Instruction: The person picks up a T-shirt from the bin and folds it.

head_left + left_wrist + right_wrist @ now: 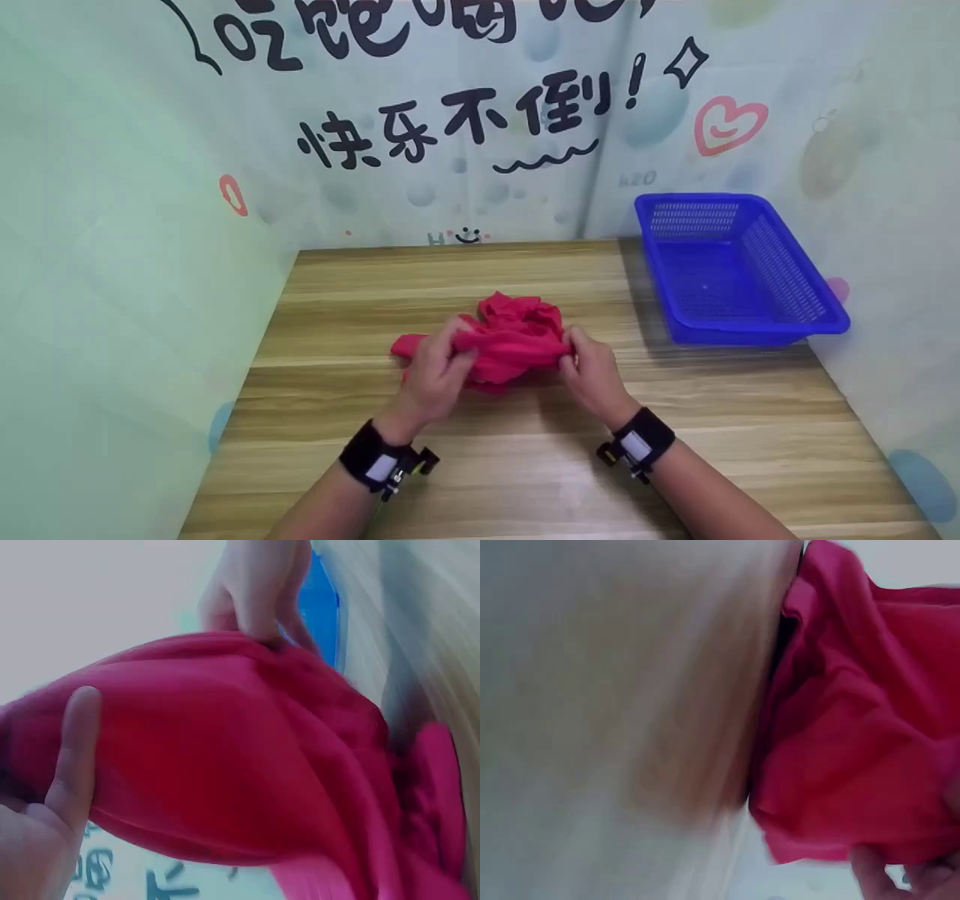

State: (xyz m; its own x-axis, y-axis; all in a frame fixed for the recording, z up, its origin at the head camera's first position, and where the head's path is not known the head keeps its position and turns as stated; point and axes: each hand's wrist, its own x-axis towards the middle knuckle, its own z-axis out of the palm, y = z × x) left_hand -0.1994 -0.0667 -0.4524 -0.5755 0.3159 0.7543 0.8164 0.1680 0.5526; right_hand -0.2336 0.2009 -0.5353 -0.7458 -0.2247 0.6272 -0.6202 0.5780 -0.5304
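Note:
A crumpled red cloth, perhaps a garment, lies bunched on the wooden table, its near edge lifted and stretched between both hands. My left hand grips it on the left, with the thumb along the fabric in the left wrist view. On the right side my right hand pinches the cloth's edge between thumb and fingers. In the right wrist view the red cloth hangs in folds beside the table, and only some fingertips show at its lower edge.
A blue plastic basket with slotted walls stands at the table's back right. The wooden tabletop ends at a printed backdrop with black lettering. Pale side walls rise at left and right.

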